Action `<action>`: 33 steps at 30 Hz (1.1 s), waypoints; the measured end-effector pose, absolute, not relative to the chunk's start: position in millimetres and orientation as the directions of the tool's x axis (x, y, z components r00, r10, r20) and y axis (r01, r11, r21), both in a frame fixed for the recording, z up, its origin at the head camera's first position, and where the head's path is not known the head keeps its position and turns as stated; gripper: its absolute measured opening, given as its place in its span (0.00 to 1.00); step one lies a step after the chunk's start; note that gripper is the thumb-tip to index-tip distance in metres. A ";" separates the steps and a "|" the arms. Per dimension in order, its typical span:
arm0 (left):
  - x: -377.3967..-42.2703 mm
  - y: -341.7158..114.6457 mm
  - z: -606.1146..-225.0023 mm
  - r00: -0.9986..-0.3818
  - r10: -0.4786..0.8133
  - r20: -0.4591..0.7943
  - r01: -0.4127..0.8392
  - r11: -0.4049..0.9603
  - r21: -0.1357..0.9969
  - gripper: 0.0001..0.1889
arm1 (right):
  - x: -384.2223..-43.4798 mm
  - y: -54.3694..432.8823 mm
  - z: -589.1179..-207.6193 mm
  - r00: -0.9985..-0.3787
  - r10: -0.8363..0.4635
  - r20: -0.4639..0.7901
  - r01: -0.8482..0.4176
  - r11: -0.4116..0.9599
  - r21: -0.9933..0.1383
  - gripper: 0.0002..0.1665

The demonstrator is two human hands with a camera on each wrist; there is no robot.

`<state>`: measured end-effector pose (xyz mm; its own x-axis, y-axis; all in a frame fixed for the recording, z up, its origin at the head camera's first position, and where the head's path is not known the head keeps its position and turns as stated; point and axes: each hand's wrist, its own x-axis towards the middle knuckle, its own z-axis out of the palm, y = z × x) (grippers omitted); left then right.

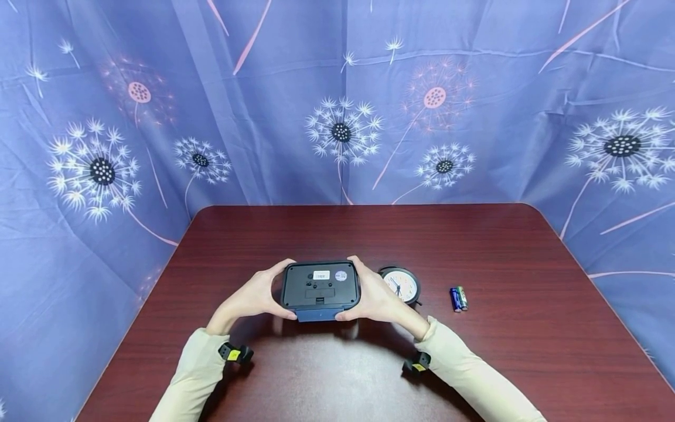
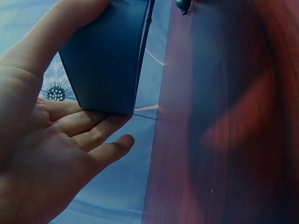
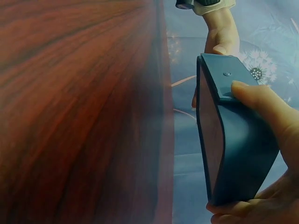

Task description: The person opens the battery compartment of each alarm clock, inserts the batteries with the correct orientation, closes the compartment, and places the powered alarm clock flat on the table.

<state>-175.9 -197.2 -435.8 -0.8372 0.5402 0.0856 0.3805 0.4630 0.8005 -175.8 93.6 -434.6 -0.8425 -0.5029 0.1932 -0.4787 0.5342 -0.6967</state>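
A dark rectangular desk clock (image 1: 316,280) is held up between both hands, its black back turned toward the head camera. A battery cover (image 1: 327,293), small knobs and two stickers show on that back. My left hand (image 1: 255,293) grips the left end, thumb at the near blue edge and fingers at the far edge. The right hand (image 1: 374,296) grips the other end likewise; in the right wrist view its thumb (image 3: 257,98) lies on the blue top strip. In the left wrist view, fingers (image 2: 88,128) support the clock's end (image 2: 107,60). The clock's front is mostly hidden.
A round black alarm clock (image 1: 402,285) with a white dial lies just right of the right hand, partly covered by it. Two batteries (image 1: 459,299) lie side by side farther right. The dark red wooden table (image 1: 337,234) ends at a blue dandelion-print curtain (image 1: 274,146).
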 end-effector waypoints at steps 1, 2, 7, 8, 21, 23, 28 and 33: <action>-176.1 -197.4 -436.3 -0.836 0.542 0.082 0.381 0.467 0.798 0.53 | -175.9 93.3 -435.2 -0.841 -0.504 0.195 -0.482 0.534 -0.695 0.63; -176.3 -197.6 -436.6 -0.836 0.542 0.078 0.383 0.475 0.792 0.53 | -175.9 93.0 -435.8 -0.841 -0.504 0.197 -0.482 0.534 -0.694 0.63; -176.4 -197.3 -437.2 -0.842 0.535 0.071 0.403 0.536 0.742 0.54 | -175.9 92.3 -438.1 -0.836 -0.508 0.207 -0.491 0.526 -0.694 0.61; -176.3 -197.1 -437.1 -0.844 0.531 0.073 0.408 0.548 0.730 0.54 | -175.9 92.2 -438.3 -0.834 -0.510 0.209 -0.493 0.521 -0.697 0.61; -176.4 -196.0 -438.5 -0.844 0.531 0.072 0.415 0.563 0.714 0.53 | -173.5 90.1 -438.5 -0.842 -0.506 0.184 -0.479 0.548 -0.686 0.61; -176.7 -196.3 -439.9 -0.847 0.527 0.068 0.411 0.569 0.712 0.53 | -173.7 89.8 -439.1 -0.846 -0.503 0.178 -0.474 0.554 -0.685 0.62; -177.9 -196.4 -442.4 -0.851 0.521 0.062 0.409 0.585 0.700 0.54 | -173.9 89.0 -440.4 -0.847 -0.499 0.183 -0.475 0.559 -0.680 0.62; -178.2 -195.4 -441.4 -0.851 0.521 0.065 0.411 0.583 0.701 0.53 | -174.0 88.7 -441.0 -0.856 -0.484 0.182 -0.470 0.579 -0.667 0.64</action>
